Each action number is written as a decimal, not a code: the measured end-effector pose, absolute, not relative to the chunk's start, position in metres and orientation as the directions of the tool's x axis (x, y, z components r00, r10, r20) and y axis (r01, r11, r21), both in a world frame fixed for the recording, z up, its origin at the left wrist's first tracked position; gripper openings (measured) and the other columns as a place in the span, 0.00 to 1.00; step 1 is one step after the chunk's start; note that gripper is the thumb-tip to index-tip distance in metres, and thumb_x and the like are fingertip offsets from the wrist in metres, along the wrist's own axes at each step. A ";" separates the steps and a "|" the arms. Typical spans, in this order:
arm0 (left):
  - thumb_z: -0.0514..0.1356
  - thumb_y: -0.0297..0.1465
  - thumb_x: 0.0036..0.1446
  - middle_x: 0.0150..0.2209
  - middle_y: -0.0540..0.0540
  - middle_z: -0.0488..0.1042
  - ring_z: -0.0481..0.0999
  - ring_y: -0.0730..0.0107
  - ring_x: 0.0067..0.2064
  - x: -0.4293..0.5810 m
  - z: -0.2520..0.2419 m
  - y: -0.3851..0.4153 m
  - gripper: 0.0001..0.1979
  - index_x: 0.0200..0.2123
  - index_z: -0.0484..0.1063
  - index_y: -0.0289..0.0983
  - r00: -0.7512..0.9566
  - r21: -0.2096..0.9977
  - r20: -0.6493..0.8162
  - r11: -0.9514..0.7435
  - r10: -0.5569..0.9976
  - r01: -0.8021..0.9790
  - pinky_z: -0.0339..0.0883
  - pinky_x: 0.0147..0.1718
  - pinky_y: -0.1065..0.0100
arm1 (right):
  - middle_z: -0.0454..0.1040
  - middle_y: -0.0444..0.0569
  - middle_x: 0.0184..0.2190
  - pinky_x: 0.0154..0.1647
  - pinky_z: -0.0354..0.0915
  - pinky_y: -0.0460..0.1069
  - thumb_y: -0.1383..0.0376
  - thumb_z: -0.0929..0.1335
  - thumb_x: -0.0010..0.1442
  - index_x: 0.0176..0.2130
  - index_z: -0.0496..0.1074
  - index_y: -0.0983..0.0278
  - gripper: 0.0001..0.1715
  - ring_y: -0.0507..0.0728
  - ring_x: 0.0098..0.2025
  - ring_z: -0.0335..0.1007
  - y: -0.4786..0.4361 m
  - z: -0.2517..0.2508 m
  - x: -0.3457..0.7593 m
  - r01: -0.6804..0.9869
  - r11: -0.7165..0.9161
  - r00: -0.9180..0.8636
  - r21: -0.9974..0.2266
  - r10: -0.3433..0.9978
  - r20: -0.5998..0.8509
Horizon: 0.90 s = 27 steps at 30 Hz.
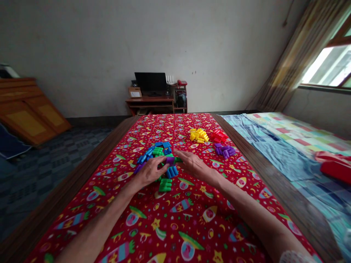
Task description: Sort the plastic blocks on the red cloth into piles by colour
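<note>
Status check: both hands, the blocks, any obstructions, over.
Left hand gripping purple block; right hand at green block. Blocks side by side; whether joined, can't tell. Blue pieces crowd the left hand.

The left hand (152,170) and right hand (196,164) are bare, as are both visible forearms (109,212). A whitish sleeve edge (296,256) with a lace-like texture covers the right arm at the lower picture border.
</note>
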State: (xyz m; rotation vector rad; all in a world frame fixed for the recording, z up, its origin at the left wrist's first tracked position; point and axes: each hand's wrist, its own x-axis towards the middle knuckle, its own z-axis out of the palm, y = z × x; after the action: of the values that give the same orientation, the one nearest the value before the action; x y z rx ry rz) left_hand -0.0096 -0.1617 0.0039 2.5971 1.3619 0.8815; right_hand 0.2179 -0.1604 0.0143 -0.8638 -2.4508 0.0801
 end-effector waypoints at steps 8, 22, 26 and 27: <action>0.52 0.42 0.57 0.38 0.43 0.80 0.79 0.59 0.40 -0.017 0.016 -0.161 0.18 0.38 0.75 0.37 0.248 0.411 0.378 -0.402 0.892 0.818 0.71 0.42 0.64 | 0.77 0.55 0.37 0.33 0.59 0.46 0.62 0.66 0.63 0.48 0.72 0.68 0.16 0.55 0.36 0.71 -0.155 0.012 0.234 0.632 0.688 -0.600 -0.357 0.726 0.336; 0.59 0.42 0.53 0.42 0.42 0.79 0.77 0.55 0.45 -0.048 0.021 -0.156 0.17 0.41 0.76 0.38 0.306 0.211 0.246 -0.359 0.920 0.909 0.69 0.46 0.62 | 0.78 0.54 0.32 0.32 0.56 0.45 0.64 0.61 0.66 0.41 0.77 0.67 0.17 0.53 0.31 0.70 -0.130 0.047 0.288 0.898 0.368 -0.269 -0.239 0.892 0.363; 0.61 0.41 0.48 0.39 0.42 0.79 0.78 0.53 0.43 -0.084 0.010 -0.149 0.16 0.39 0.77 0.41 0.287 0.158 0.144 -0.309 0.947 0.938 0.69 0.44 0.61 | 0.79 0.57 0.39 0.35 0.59 0.47 0.64 0.60 0.64 0.42 0.78 0.65 0.18 0.59 0.40 0.73 -0.115 0.047 0.344 0.995 -0.054 0.077 -0.082 0.945 0.318; 0.62 0.40 0.47 0.39 0.43 0.79 0.78 0.53 0.42 -0.087 0.006 -0.148 0.16 0.38 0.77 0.41 0.295 0.161 0.127 -0.314 0.947 0.936 0.70 0.43 0.62 | 0.79 0.58 0.39 0.36 0.59 0.48 0.64 0.61 0.63 0.42 0.78 0.65 0.18 0.59 0.41 0.74 -0.114 0.044 0.354 0.991 -0.111 0.128 -0.073 0.945 0.302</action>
State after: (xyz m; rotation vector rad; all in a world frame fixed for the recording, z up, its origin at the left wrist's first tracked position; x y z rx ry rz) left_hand -0.0868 -0.1479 0.0059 2.4831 1.8065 0.3063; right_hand 0.3544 -0.1135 0.0444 -2.1504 -1.9020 -0.2615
